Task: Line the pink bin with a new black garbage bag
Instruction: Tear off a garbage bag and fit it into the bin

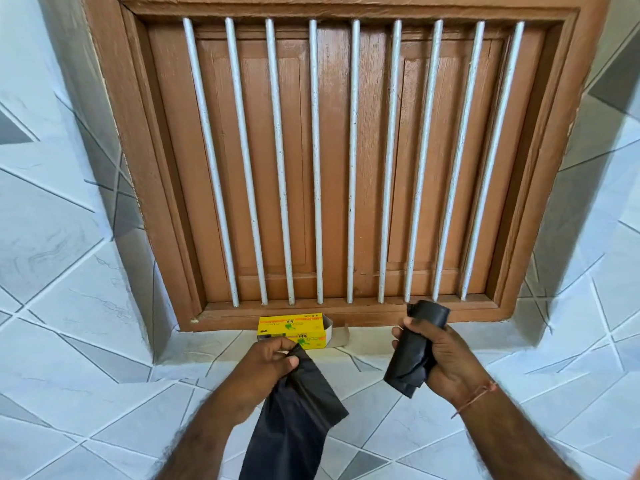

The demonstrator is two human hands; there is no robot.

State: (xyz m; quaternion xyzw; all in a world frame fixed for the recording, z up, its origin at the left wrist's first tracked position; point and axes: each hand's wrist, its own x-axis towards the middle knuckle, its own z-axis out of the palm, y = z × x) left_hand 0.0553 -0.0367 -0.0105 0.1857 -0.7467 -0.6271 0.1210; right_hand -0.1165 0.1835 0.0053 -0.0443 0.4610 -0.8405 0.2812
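Observation:
My left hand [266, 367] pinches the top of a loose black garbage bag [298, 417], which hangs down folded toward the bottom of the view. A roll of black garbage bags [415, 348] stands nearly upright in my right hand [440, 358], fingers wrapped around its middle. The bag and the roll are apart, with a gap between them. The pink bin is not in view.
A yellow garbage-bag box [294, 329] lies open at its right end on the tiled sill [363, 344], just behind my left hand. Above it is a brown wooden window [329, 168] with white vertical bars. Tiled walls flank both sides.

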